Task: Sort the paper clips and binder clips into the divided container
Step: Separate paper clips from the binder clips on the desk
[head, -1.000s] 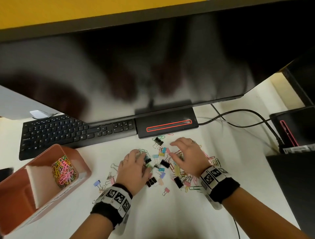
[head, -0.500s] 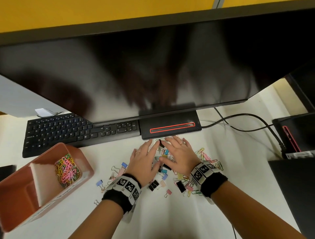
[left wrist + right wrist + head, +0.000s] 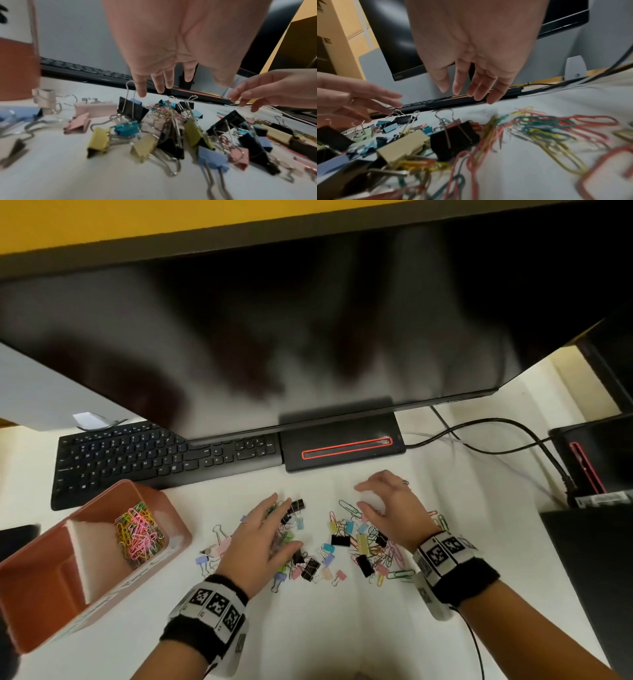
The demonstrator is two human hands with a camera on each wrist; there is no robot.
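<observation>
White desk [image 3: 308, 628], wire-handled binder clips [image 3: 310, 568], looped paper clips [image 3: 394, 571]

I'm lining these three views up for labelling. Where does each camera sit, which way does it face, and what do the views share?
Head: on the person's head, looking forward and down at the desk, monitor and divided container; both forearms and hands show.
Left wrist: under the left hand, facing along its fingers over binder clips towards the keyboard; the right hand enters at the right.
Right wrist: under the right hand, facing over paper clips to the monitor.
Shared: the clip pile and both hands appear in all three.
</observation>
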